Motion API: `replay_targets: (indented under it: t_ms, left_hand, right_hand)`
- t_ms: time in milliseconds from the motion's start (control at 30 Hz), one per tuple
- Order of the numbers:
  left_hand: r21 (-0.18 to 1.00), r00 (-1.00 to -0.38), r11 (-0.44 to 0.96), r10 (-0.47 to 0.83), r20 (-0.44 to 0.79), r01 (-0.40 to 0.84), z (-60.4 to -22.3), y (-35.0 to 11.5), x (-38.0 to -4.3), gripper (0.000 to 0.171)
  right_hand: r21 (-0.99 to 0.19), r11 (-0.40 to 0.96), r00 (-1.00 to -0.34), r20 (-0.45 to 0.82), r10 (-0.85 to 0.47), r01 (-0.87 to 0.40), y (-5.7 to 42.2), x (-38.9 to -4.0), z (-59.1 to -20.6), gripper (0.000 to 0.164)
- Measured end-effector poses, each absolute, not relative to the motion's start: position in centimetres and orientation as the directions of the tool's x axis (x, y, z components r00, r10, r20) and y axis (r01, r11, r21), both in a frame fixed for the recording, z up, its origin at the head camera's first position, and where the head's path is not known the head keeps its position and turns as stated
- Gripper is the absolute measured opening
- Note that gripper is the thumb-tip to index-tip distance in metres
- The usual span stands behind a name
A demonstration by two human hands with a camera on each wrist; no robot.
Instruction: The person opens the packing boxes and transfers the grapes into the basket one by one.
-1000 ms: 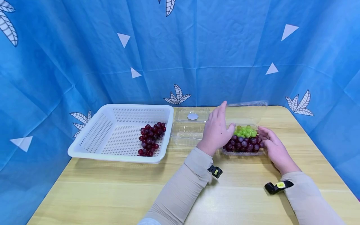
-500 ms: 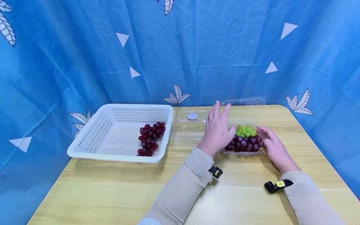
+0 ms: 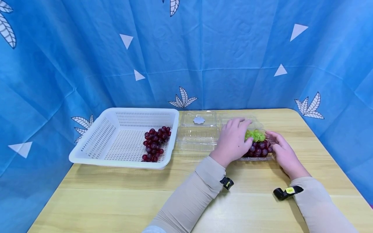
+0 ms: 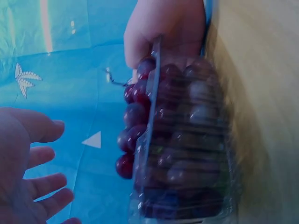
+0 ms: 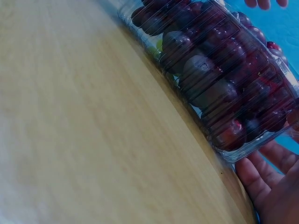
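In the head view a clear plastic clamshell box (image 3: pixel 257 159) full of dark grapes (image 3: pixel 257 149), with green grapes (image 3: pixel 255 135) behind them, stands on the right of the table. My left hand (image 3: pixel 233 139) hovers over the box's left end, fingers spread and holding nothing. It overlaps part of the box and of the clear lid (image 3: pixel 257 123), which lies back behind the grapes. My right hand (image 3: pixel 284 153) rests against the box's right end, its fingers (image 5: pixel 254 179) touching the end wall low down. A grape stem shows beside this hand.
To the left stands a white perforated basket (image 3: pixel 87 160) with a bunch of red grapes (image 3: pixel 155 144) at its right side. Another clear clamshell box (image 3: pixel 198 134) lies open between the basket and my left hand. A blue curtain (image 3: pixel 233 48) hangs behind the table.
The lid, raised behind the filled box half a second ago, now lies lower and flatter. My left hand has moved right and down over the box's left end. My right hand stays put.
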State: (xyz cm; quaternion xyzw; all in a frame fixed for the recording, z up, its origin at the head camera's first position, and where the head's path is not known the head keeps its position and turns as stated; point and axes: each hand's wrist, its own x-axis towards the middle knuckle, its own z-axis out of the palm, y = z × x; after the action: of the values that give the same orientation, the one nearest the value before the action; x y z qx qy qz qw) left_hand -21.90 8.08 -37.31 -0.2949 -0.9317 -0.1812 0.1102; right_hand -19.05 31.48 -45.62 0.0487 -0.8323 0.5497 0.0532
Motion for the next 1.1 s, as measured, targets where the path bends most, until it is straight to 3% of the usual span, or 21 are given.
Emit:
replay_targets:
  t_ms: [333, 733, 1100]
  left_hand:
    - [0.047, -0.732, 0.74, 0.652, 0.197, 0.671, -39.2, 9.5, -20.9, 0.047]
    - [0.034, -0.75, 0.756, 0.64, 0.166, 0.653, -40.8, 9.7, -21.0, 0.049]
    - [0.03, -0.679, 0.718, 0.643, 0.353, 0.696, -41.2, 9.9, -21.4, 0.018]
  right_hand:
    - [-0.896, 0.419, -0.989, 0.149, -0.027, -0.146, 31.6, -19.1, -45.7, 0.057]
    - [-0.886, 0.442, -0.99, 0.139, -0.034, -0.14, 31.4, -19.1, -45.4, 0.057]
    - [-0.923, 0.35, -0.988, 0.148, -0.054, -0.157, 31.4, -18.7, -45.6, 0.057]
